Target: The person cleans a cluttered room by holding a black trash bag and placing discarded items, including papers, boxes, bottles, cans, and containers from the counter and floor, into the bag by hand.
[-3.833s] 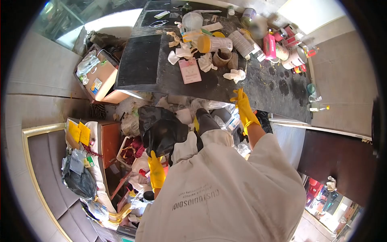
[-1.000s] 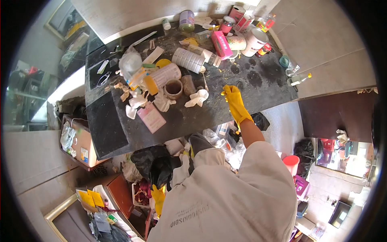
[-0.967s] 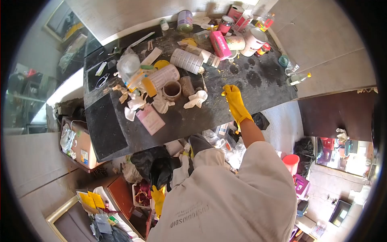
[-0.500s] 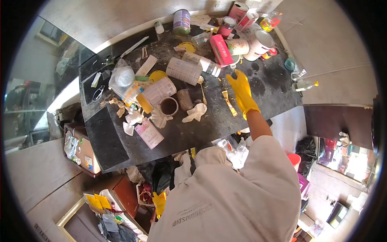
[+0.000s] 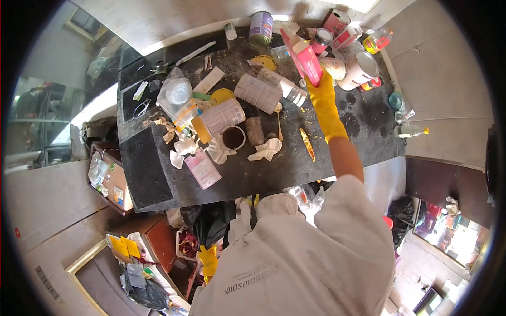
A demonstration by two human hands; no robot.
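Note:
My right hand (image 5: pixel 324 102), in a yellow rubber glove, grips the near end of a pink cardboard box (image 5: pixel 307 59). The box is tilted up off the table among the cans. Just beside it are a toppled can (image 5: pixel 333 68), a larger white can (image 5: pixel 359 71) and a clear plastic jar (image 5: pixel 284 87). A torn yellow wrapper (image 5: pixel 307 145) lies below my wrist. Down at the lower left is my left hand (image 5: pixel 208 262), also yellow-gloved, its fingers looking apart with nothing visible in them. It is below a black plastic bag (image 5: pixel 211 224).
The dark, dirty table (image 5: pixel 153 171) carries several cans, crumpled tissues (image 5: pixel 266 150), a pink-and-white packet (image 5: pixel 203 168) and an open container with brown contents (image 5: pixel 233 137). A glass bottle (image 5: pixel 411 131) lies at the right edge. Brown cabinets (image 5: pixel 145 245) stand below left.
My right hand has reached forward and closed on the pink box, which is now lifted and tilted. My view has shifted slightly. The left hand stays low at the left.

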